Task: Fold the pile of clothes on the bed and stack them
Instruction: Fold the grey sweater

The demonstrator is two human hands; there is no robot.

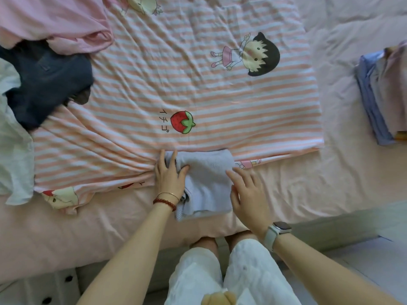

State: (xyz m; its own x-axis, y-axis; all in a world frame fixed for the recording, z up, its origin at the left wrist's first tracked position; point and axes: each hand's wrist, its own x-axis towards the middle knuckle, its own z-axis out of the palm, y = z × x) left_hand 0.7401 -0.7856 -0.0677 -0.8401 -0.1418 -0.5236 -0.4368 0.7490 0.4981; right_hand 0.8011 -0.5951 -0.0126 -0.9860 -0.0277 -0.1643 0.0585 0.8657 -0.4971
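Task partly complete. At lower centre, a folded pale-blue garment (208,186) lies on the bed (308,190); left hand (170,175) presses it flat-fingered, right hand (247,194) spread beside. Folded stack (378,93) at right; unfolded clothes pile (48,69) remains upper left.

You face a bed (286,190) with a pink sheet, a striped cartoon-print cover (198,95) spread across it; grey floor (374,249) lower right.
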